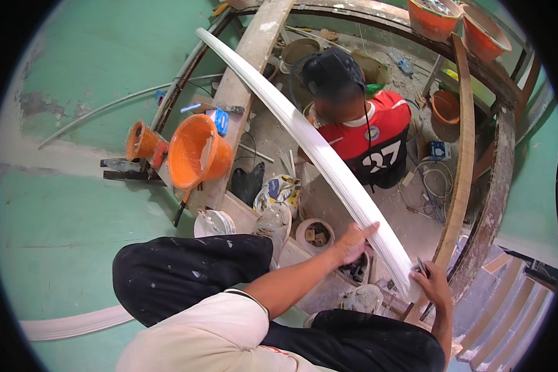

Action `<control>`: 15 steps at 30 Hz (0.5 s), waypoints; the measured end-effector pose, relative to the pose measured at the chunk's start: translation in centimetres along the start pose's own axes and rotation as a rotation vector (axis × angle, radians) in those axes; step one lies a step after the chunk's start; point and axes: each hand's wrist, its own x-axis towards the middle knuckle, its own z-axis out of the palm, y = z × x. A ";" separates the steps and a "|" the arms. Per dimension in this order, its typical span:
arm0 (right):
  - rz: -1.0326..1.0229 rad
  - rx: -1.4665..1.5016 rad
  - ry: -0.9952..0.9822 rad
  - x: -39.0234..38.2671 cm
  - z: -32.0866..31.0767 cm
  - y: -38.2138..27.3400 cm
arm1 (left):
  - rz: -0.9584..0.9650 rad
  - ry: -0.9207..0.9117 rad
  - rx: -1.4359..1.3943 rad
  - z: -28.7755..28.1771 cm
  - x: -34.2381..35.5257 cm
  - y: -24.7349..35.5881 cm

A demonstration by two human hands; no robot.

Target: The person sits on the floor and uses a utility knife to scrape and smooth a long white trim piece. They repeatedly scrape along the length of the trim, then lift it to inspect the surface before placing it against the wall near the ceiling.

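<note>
white trim [330, 166] sits in the left hand [351, 243], fingers closed at its edge, partly hidden; the right hand's [435, 284] fingers curl round a small dark tool [423, 268] by its near end. beyond, it crosses a plank [263, 37].

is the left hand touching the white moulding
Touching: the head view shows the left hand against the white moulding, one digit laid over its face.
</note>
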 end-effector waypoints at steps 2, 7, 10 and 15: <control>-0.006 -0.039 -0.062 1.5 0.8 -1.6 | 0.017 0.048 -0.011 -0.5 -0.6 2.0; -0.147 0.114 -0.247 6.7 3.7 -6.8 | 0.142 0.178 -0.289 -2.8 -1.5 3.2; -0.239 0.067 -0.253 8.7 5.9 -5.9 | 0.142 0.094 -0.244 0.3 -3.3 2.4; -0.281 0.141 -0.060 7.7 5.6 -4.9 | 0.140 0.117 -0.316 -0.4 -3.4 1.9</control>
